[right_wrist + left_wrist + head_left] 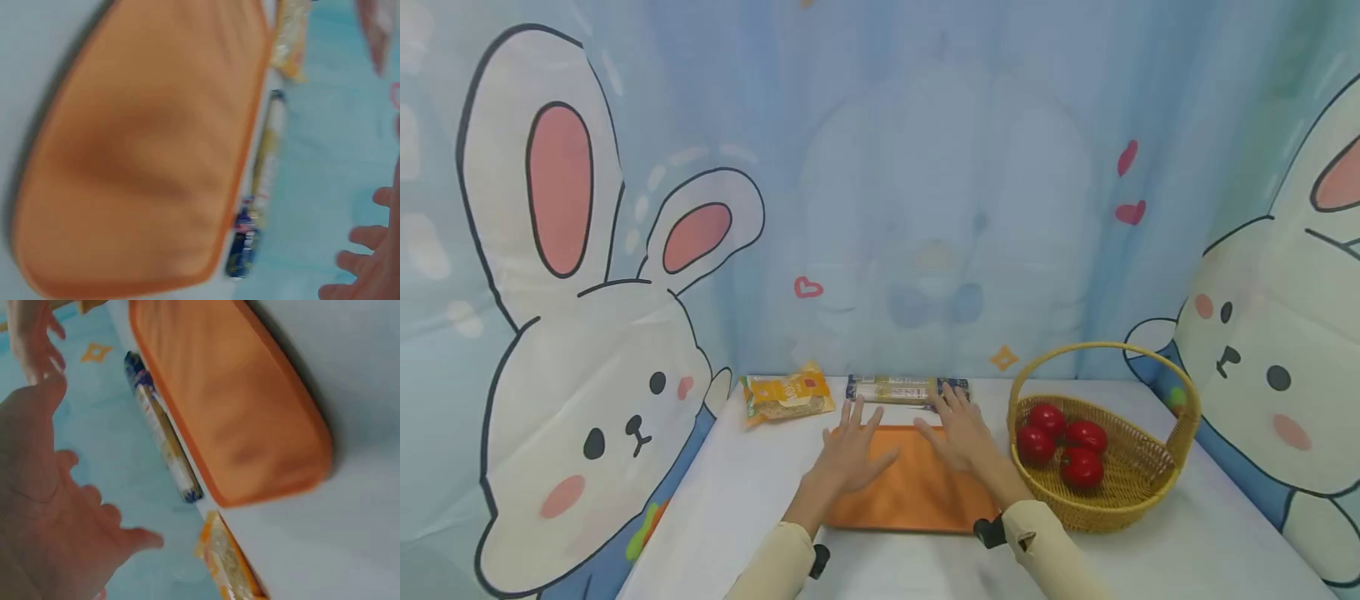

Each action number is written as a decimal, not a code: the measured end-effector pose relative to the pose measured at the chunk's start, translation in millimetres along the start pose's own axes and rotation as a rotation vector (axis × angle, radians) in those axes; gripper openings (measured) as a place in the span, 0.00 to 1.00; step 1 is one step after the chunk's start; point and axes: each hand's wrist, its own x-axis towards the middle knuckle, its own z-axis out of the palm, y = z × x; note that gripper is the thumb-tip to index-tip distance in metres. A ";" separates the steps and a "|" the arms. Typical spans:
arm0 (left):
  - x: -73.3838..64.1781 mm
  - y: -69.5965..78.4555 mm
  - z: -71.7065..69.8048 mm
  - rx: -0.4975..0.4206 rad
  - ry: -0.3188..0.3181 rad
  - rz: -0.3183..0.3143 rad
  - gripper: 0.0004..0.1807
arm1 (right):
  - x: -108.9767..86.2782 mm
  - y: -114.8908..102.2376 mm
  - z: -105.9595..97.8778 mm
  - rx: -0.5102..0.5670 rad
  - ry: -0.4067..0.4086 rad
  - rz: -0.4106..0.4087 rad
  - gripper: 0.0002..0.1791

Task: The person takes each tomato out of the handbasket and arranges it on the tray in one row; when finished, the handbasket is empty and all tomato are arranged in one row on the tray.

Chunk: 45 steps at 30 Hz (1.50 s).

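Observation:
Both hands hover with spread fingers over an orange tray (917, 487) on the white table. My left hand (847, 457) is above the tray's left edge, holding nothing; its wrist view shows the palm and splayed fingers beside the tray (237, 394). Over the tray's right part, my right hand (961, 437) is likewise bare, with its fingertips toward a long pasta packet (895, 390) behind the tray. That blue-ended packet (265, 162) also shows in the right wrist view. At the back left lies a yellow-orange food bag (786, 396).
A wicker basket (1138, 467) with a tall handle stands to the right of the tray, close to the right forearm. Several red tomato-like fruits (1082, 468) lie in its left part. A blue curtain (940, 208) printed with rabbits hangs behind the table (737, 483).

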 end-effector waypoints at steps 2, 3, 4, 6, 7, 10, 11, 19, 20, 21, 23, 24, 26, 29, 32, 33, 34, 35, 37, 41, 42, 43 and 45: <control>-13.5 -9.4 -6.7 -0.091 -0.063 0.000 0.48 | -2.7 -0.2 -13.4 0.041 -0.030 -0.005 0.44; -20.4 -15.9 -7.9 -0.129 -0.092 -0.008 0.49 | -4.0 0.0 -20.3 0.056 -0.048 -0.012 0.43; -28.0 -23.1 -7.6 -0.160 -0.116 -0.021 0.50 | -5.7 0.4 -27.6 0.066 -0.062 -0.021 0.42; -42.5 -38.7 -2.7 -0.196 -0.149 -0.046 0.51 | -9.4 1.8 -41.8 0.078 -0.085 -0.041 0.40; -49.2 -47.1 2.3 -0.207 -0.158 -0.057 0.51 | -11.3 2.5 -48.8 0.077 -0.091 -0.059 0.39; -65.7 -71.6 25.1 -0.207 -0.180 -0.078 0.52 | -20.2 6.7 -68.2 0.063 -0.109 -0.101 0.38; -69.2 -78.6 32.9 -0.206 -0.187 -0.085 0.52 | -23.8 8.5 -74.0 0.059 -0.118 -0.103 0.39; -73.0 -103.7 64.7 -0.150 -0.163 -0.080 0.50 | -51.7 38.8 -113.8 0.085 -0.151 -0.130 0.37; -72.3 -103.6 65.1 -0.145 -0.156 -0.080 0.50 | -54.2 44.9 -118.1 0.096 -0.154 -0.135 0.35; -72.0 -103.1 65.3 -0.143 -0.156 -0.083 0.49 | -56.0 51.5 -122.4 0.110 -0.162 -0.139 0.34; -71.9 -101.6 65.2 -0.147 -0.164 -0.096 0.48 | -58.6 66.3 -131.3 0.127 -0.190 -0.113 0.32; -72.1 -100.7 64.9 -0.146 -0.167 -0.097 0.48 | -59.1 74.1 -135.5 0.134 -0.198 -0.103 0.32; -72.3 -99.6 64.6 -0.161 -0.174 -0.107 0.48 | -59.1 89.7 -142.7 0.143 -0.211 -0.076 0.31; -72.8 -97.5 62.8 -0.178 -0.175 -0.121 0.48 | -56.5 109.3 -147.6 0.139 -0.210 -0.034 0.31; -75.4 -96.5 60.8 -0.172 -0.183 -0.151 0.48 | -50.3 124.2 -143.5 0.146 -0.222 0.009 0.33; -75.9 -96.6 60.3 -0.167 -0.184 -0.158 0.48 | -47.8 129.2 -141.1 0.151 -0.230 0.021 0.34; -76.4 -96.8 60.0 -0.165 -0.183 -0.160 0.48 | -45.1 134.5 -138.0 0.150 -0.237 0.035 0.35; -76.9 -96.5 59.4 -0.164 -0.182 -0.160 0.48 | -42.7 140.6 -134.6 0.150 -0.247 0.041 0.36; -77.1 -94.2 56.4 -0.157 -0.180 -0.162 0.48 | -38.8 151.0 -128.6 0.150 -0.266 0.061 0.36; -77.5 -90.6 53.4 -0.165 -0.175 -0.165 0.47 | -33.4 166.1 -114.5 0.167 -0.325 0.111 0.38; -77.1 -89.8 52.5 -0.164 -0.178 -0.166 0.47 | -32.3 167.5 -111.8 0.172 -0.336 0.123 0.38; -77.3 -87.8 50.7 -0.162 -0.179 -0.162 0.47 | -30.9 169.0 -109.1 0.169 -0.348 0.122 0.39; -77.1 -86.8 50.9 -0.164 -0.173 -0.146 0.46 | -28.1 171.4 -104.8 0.165 -0.368 0.122 0.39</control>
